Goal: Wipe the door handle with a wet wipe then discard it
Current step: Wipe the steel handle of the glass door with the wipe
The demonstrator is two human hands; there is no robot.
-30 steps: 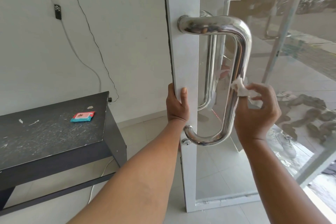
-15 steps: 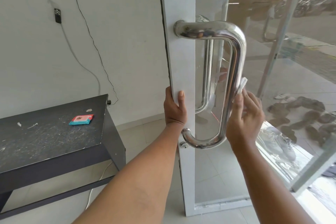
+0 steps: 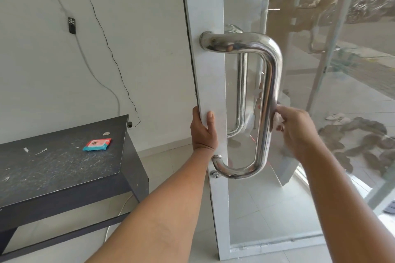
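A shiny steel D-shaped door handle (image 3: 271,83) is fixed to the white frame of a glass door (image 3: 205,74). My right hand (image 3: 297,132) presses a crumpled white wet wipe (image 3: 279,120) against the right side of the handle's upright bar, about two thirds of the way down. Most of the wipe is hidden by my fingers and the bar. My left hand (image 3: 203,132) grips the door's left edge just above the handle's lower mount, thumb on the front face.
A black bench (image 3: 64,166) stands at the left against the white wall, with a red and blue wet wipe pack (image 3: 97,144) on top. Cables hang down the wall. A lock cylinder (image 3: 214,174) sits below the handle.
My right hand has closed in on the bar with the wipe and now presses it against the bar's right side. My left hand keeps its grip on the door edge.
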